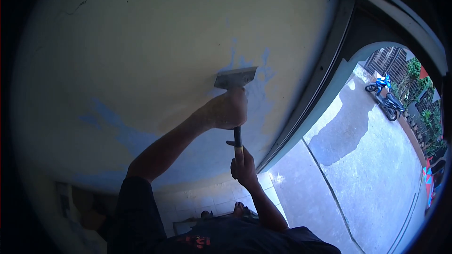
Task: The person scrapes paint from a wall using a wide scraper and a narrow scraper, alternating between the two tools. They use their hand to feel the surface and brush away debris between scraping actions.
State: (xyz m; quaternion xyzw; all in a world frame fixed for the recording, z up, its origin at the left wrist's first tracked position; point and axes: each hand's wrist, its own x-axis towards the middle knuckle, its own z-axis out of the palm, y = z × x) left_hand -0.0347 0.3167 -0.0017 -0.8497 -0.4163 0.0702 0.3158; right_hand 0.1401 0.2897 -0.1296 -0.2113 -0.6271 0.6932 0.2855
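A wide-bladed metal scraper [236,77] lies with its blade flat against a cream-painted wall [141,42], where blue patches [256,94] show through. My left hand [227,110] is closed around the upper handle just below the blade. My right hand [244,163] grips the lower end of the dark handle [238,137], by its yellow tip. Both arms reach up from my dark shirt at the bottom of the view.
A dark door frame rail [325,66] runs along the wall's right edge. Beyond it is sunlit concrete pavement [367,160] with a parked blue motorbike [383,95] and plants. Pale floor tiles [212,197] and my toes [238,206] are below.
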